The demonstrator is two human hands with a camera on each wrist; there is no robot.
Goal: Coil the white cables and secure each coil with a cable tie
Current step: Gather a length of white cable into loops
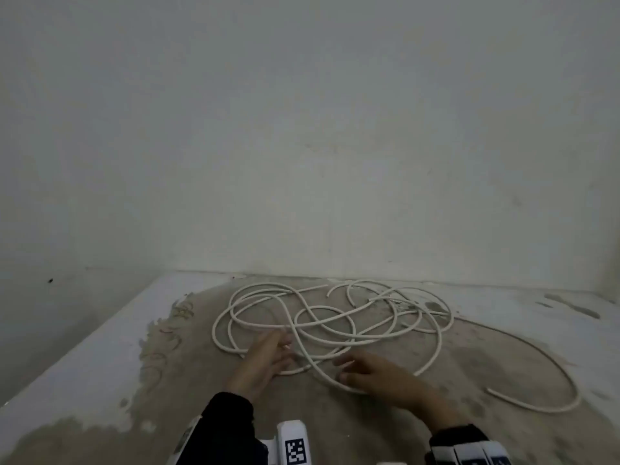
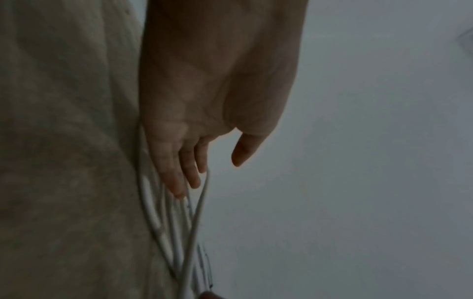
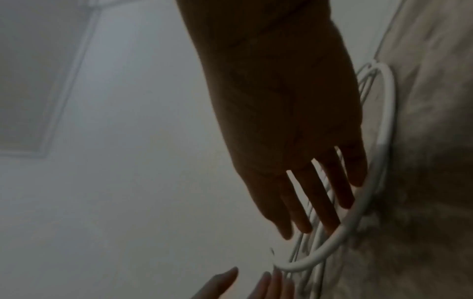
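A long white cable [image 1: 332, 320] lies in loose tangled loops on the bare concrete floor, one end trailing off to the right [image 1: 536, 404]. My left hand [image 1: 268, 350] reaches over the near left loops with straight fingers, and in the left wrist view the left hand [image 2: 184, 161] has its fingertips at the cable strands [image 2: 179, 232]. My right hand [image 1: 365, 370] hovers over the near loops with spread, relaxed fingers; the right hand [image 3: 314, 194] sits just by a thick cable loop [image 3: 358, 222]. Neither hand grips anything. No cable tie shows.
A white wall [image 1: 302, 146] rises right behind the cable pile and another closes the left side [image 1: 50, 263]. White paint patches edge the floor [image 1: 84, 364]. In the right wrist view the left hand's fingertips [image 3: 271, 283] show at the bottom.
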